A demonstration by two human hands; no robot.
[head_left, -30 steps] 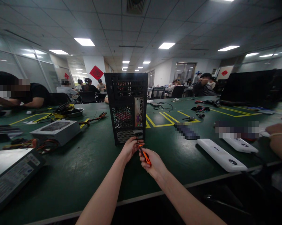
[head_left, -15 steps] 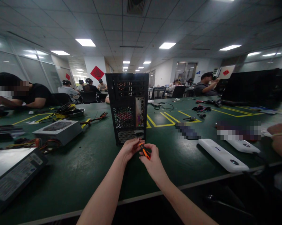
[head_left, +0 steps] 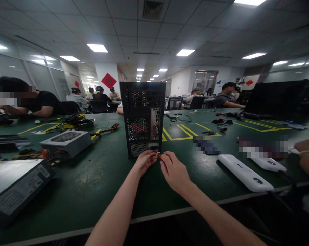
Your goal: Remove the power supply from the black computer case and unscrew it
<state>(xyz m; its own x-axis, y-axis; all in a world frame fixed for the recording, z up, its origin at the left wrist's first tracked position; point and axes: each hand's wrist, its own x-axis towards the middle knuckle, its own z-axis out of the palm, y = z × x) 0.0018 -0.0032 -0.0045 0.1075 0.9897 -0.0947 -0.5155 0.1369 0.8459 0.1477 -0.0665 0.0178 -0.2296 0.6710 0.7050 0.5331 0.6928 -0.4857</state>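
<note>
So there's a black computer tower (head_left: 142, 112) standing upright on the green table (head_left: 105, 186), dead at 12 o'clock from the seated person, rear panel facing them; right hand (head_left: 177, 172) has its fingers clamped round the handle of an orange and black screwdriver (head_left: 158, 154), mostly hidden by that grip, at the tower's lower right corner; left hand (head_left: 145, 163) is right beside it, fingers bunched close together near the front end of the tool, but honestly can't tell whether they're pinching it or something tiny; just above the fingers sits the power socket (head_left: 154, 148).

Around them: a grey power supply (head_left: 74, 147) between 10 and 11 o'clock, wires trailing off it; a bigger metal box with a label (head_left: 17, 201) between 9 and 10, closer in; a long white device (head_left: 246, 172) around 2 o'clock; big dark monitor (head_left: 277, 99) further out between 1 and 2; co-worker in a black top (head_left: 48, 102) leaning on the table way off towards 11.
</note>
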